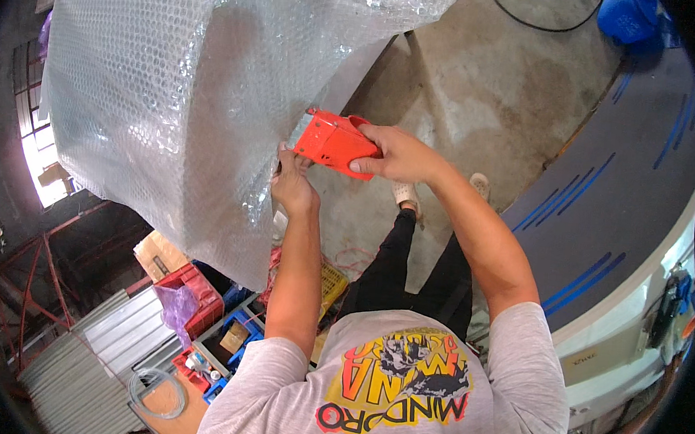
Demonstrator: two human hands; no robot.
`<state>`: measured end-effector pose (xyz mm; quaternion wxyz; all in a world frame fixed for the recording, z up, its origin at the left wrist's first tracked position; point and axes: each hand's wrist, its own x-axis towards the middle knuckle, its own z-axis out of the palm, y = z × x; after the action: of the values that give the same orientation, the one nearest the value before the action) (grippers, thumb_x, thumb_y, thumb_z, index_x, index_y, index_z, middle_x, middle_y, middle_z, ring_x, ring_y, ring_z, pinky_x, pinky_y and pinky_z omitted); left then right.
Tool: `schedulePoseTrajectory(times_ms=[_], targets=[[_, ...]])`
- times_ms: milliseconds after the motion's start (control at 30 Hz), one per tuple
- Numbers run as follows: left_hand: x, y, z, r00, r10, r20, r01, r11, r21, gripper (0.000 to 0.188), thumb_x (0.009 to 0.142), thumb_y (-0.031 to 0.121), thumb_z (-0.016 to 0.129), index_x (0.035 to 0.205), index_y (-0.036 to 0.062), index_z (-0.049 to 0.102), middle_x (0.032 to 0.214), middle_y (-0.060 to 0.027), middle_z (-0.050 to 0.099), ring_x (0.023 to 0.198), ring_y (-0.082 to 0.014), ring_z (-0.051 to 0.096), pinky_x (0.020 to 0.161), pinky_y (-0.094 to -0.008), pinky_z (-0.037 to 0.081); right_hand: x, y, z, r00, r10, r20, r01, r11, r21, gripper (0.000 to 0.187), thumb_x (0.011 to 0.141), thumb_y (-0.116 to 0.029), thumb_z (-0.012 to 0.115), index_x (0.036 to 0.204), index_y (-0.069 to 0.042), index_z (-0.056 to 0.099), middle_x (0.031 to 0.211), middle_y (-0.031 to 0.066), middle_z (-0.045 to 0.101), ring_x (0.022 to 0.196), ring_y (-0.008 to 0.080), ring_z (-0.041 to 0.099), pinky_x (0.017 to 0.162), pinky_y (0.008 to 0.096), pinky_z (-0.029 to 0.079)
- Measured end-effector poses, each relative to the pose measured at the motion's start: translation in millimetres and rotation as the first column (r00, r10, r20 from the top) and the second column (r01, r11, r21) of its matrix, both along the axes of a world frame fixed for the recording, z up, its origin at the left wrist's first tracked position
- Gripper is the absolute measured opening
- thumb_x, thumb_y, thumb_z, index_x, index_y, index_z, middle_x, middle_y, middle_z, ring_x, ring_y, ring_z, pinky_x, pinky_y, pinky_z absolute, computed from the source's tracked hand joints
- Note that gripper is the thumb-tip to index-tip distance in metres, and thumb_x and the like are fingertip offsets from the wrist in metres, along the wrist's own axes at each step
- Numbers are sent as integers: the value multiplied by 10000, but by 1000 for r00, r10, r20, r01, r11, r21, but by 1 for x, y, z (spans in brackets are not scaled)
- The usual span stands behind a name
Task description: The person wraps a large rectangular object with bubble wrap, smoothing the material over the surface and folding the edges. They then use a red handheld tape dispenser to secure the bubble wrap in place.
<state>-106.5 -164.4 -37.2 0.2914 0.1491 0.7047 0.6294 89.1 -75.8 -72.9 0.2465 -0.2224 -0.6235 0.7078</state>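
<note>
While right hand (396, 154) grip closes around red tape dispenser (333, 141), left hand (292, 182) pinches bubble wrap (186, 101) just below.

You grip a glossy orange plastic tape dispenser (332, 142) against clear, dimpled bubble wrap (187, 85) above the rough, stained concrete floor (485, 89).

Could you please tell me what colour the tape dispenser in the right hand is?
The tape dispenser is bright orange-red, seen best in the head view.
</note>
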Motion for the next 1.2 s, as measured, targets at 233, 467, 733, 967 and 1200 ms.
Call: schedulePoseTrajectory(times_ms=[233, 467, 733, 967, 1200], targets=[[1, -3, -4, 995, 41, 89, -41, 999, 3, 262, 951, 251, 593, 1032, 3, 584, 970, -104, 662, 851, -207, 661, 729, -315, 530, -2, 0, -5, 999, -15, -30, 14, 1000, -24, 361, 803, -246, 732, 1025, -5, 579, 874, 130, 639, 794, 238, 591, 744, 362, 464], [27, -44, 108, 57, -836, -546, 436, 512, -740, 424, 916, 247, 582, 1212, -50, 523, 1156, -197, 609, 1042, -333, 604, 900, -434, 464, -5, 2, -10, 999, -2, -45, 0, 999, -52, 382, 794, -274, 712, 1017, 3, 572, 885, 205, 638, 863, 353, 634, 746, 419, 475], [-21, 44, 170, -662, -729, -174, -63, 285, -956, 769, 867, 366, 560, 1445, -52, 273, 1552, -209, 165, 1445, -377, 115, 1168, -488, 80, -11, -8, -16, 995, -6, -102, -1, 998, -68, 382, 789, -272, 713, 1012, 5, 574, 911, 203, 643, 870, 350, 635, 750, 411, 475], [-36, 41, 152, -825, -554, 115, -398, 424, -814, 735, 847, 406, 561, 1482, 132, 312, 1567, -77, 202, 1454, -324, 103, 1174, -477, 72, -26, -3, -22, 996, -19, -91, 20, 1000, 12, 386, 793, -262, 703, 1028, 11, 564, 917, 197, 641, 876, 341, 631, 778, 411, 478], [-20, 45, 140, -803, -468, 368, -577, 460, -675, 679, 841, 316, 525, 1463, 107, 349, 1562, -61, 223, 1454, -245, 147, 1186, -442, 78, -38, 11, -24, 998, -13, -65, 14, 1000, 10, 397, 801, -263, 691, 1054, 15, 564, 965, 207, 638, 924, 347, 623, 805, 408, 477]])
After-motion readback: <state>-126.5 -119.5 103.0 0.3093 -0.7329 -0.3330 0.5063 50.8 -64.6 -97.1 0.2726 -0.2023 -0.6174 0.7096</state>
